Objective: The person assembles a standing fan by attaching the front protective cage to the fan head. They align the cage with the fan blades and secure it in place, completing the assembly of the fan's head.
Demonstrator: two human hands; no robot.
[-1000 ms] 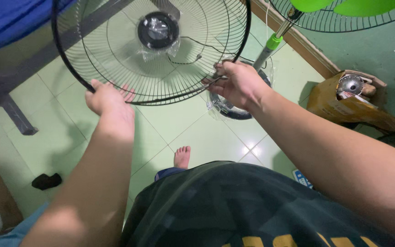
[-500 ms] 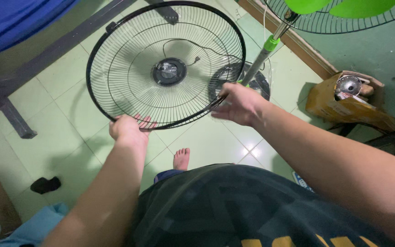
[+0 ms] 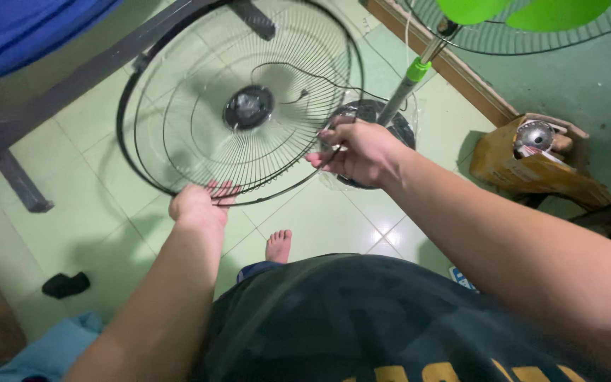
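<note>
The fan guard (image 3: 238, 106) is a big round cage of thin black wire with a dark round cap (image 3: 249, 106) in the middle. It hangs in the air above the green floor (image 3: 305, 212), tilted, in front of the person. It looks light and stiff, but the thin wires could bend if squeezed, so the thick outer ring is the best place to hold it. The left hand (image 3: 198, 204) is curled under the near edge of the ring. The right hand (image 3: 358, 150) pinches the ring on the right side with its fingers closed on it. There is one guard, and two hands on it. Just past it stands one fan pole (image 3: 406, 83) with a green collar, on one round base (image 3: 369, 141). One cardboard box (image 3: 525, 166) sits by the wall, with a shiny metal part in it. One bare foot (image 3: 278, 245) shows below. One small dark thing (image 3: 65, 284) lies on the floor to the left.
</note>
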